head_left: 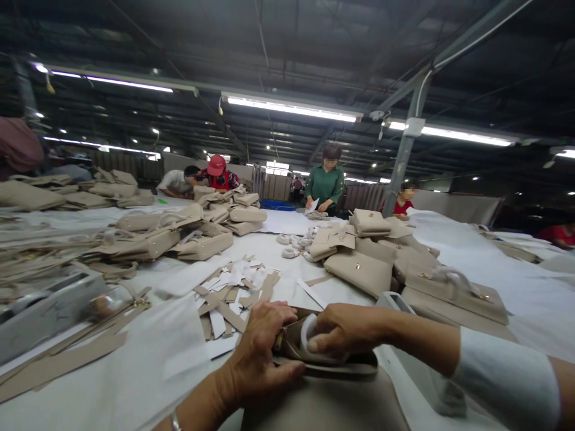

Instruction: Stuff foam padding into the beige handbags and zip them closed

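Observation:
A beige handbag [332, 404] stands in front of me with its top opening spread. My left hand [260, 353] grips the left side of the opening, thumb along the front edge and fingers over the back edge. A metal zipper end shows beside those fingers. My right hand [345, 328] reaches into the opening, its fingers closed on a white curved roll [306, 330] that looks like a wrapped strap. The lower part of that roll is hidden inside the bag, and its exact kind is unclear.
Beige and white strips [229, 296] lie scattered ahead. Finished-looking handbags [359, 269] pile at the right, with more bags [204, 245] at the left. White bundles [291, 251] sit between. A grey bin [426, 374] is beside my right arm. A person in green [326, 185] works across the table.

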Demonstrator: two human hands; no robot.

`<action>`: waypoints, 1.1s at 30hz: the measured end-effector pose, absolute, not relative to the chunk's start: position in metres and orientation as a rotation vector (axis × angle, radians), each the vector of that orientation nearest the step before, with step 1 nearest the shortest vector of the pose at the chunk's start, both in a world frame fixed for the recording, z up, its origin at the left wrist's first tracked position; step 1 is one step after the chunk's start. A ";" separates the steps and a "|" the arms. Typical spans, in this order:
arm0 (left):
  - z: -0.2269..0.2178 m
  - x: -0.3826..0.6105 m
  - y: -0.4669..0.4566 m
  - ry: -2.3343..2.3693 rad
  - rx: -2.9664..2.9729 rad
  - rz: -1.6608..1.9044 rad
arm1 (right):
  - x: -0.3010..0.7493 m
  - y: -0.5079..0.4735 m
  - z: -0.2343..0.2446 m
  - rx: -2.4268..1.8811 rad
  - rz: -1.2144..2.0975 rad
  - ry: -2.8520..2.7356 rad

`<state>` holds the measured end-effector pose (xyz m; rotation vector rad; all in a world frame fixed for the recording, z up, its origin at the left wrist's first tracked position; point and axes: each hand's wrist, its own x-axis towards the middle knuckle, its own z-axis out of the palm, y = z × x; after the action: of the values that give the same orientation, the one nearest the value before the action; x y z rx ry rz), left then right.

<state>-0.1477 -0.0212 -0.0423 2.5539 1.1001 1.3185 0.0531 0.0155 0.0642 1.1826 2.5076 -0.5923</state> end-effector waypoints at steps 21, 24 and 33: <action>-0.006 -0.164 -0.014 1.589 2.350 0.655 | 0.002 0.030 0.035 1.294 -0.489 2.290; 0.003 -0.159 -0.017 1.656 2.505 0.483 | 0.005 0.028 0.034 1.202 -0.535 2.304; -0.006 -0.161 -0.024 1.602 2.432 0.684 | 0.002 0.023 0.020 1.212 -0.622 2.344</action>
<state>-0.1611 -0.0235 -0.0062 2.4317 1.6023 0.6835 0.0021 0.0228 0.0200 1.2121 2.3441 -0.6225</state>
